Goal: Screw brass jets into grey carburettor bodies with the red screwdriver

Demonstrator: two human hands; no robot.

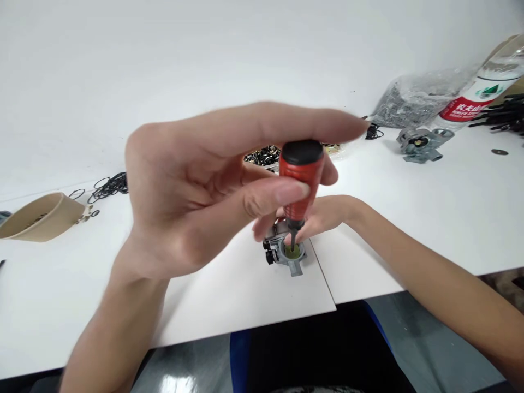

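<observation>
My left hand [176,185] is closed around a screwdriver [302,183] with a red handle and a black cap, thumb on its near side. The index finger reaches over the top of the cap. The shaft points down, its tip at the brass-coloured plate inside the round bore of a grey metal carburetor [295,267]. Behind the screwdriver, my right hand [333,213] grips the carburetor on the white table; its fingers are partly hidden. Black fittings show on the carburetor's left side.
Another carburetor [423,144] sits at the right, near a plastic bag of small metal parts [405,103] and a tilted water bottle [470,103]. A tan container [41,218] and black rings [109,187] lie at the left. Small parts [264,156] are heaped behind my hands.
</observation>
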